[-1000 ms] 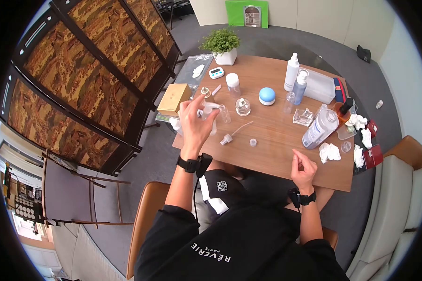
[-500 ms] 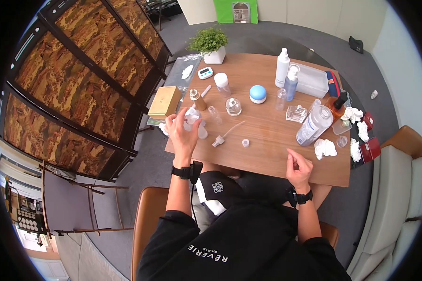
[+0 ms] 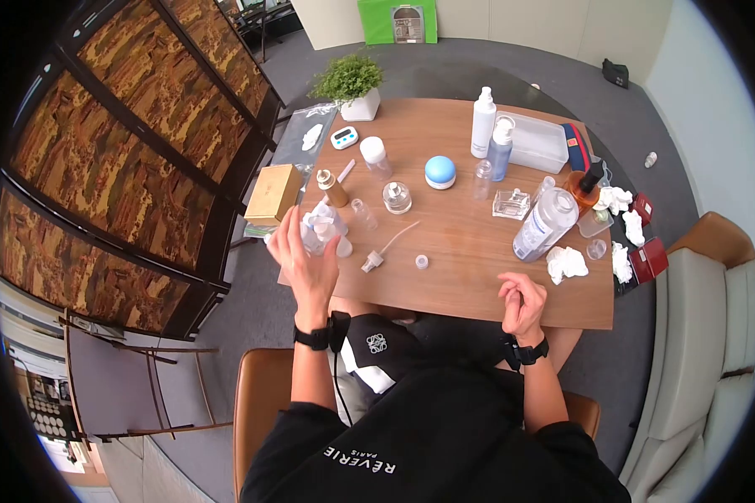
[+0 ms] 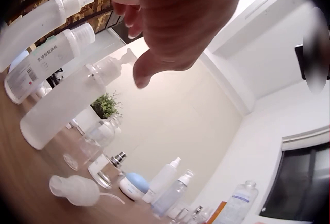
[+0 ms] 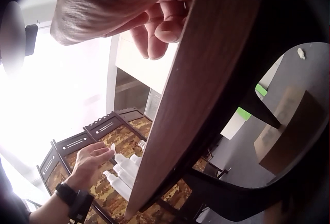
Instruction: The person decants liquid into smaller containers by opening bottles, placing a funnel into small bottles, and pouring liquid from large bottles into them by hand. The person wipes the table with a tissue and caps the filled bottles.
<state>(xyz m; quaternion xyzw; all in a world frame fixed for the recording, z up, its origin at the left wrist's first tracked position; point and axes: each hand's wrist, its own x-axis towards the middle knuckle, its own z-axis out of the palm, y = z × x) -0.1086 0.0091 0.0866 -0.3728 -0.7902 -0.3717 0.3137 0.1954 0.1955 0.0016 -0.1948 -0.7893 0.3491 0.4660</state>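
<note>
Left hand beside frosted bottles, at the left near part of a table

Left hand [image 3: 309, 272]: fingers extended, thumb held wide of them; nothing seen in its grasp. Thumb tip just beside a bottle nozzle; contact cannot be told.

Frosted bottles [image 4: 67, 100]: three, upright, grouped beyond the left hand; one with printed label.

Right hand [image 3: 524, 306]: at the near edge, right of centre; fingers loosely curled, nothing seen in them.

Clear bottle [image 3: 364, 215]: just right of the frosted group.

Pump head [image 3: 373, 262]: loose, lying, tube attached, near side.

Small cap [image 3: 422, 261]: right of the pump head.

Glass bottle [image 3: 397, 198], blue-topped jar [image 3: 440, 172]: farther, mid-table.

Gold bottle [image 3: 333, 189], cardboard box [image 3: 274, 193]: left side.

Large clear bottle [image 3: 548, 225], crumpled tissue [image 3: 567, 264]: right side, tissue nearer.

Potted plant [image 3: 361, 105]: far left corner.

Table [image 3: 470, 289]: brown wood-grain top.
</note>
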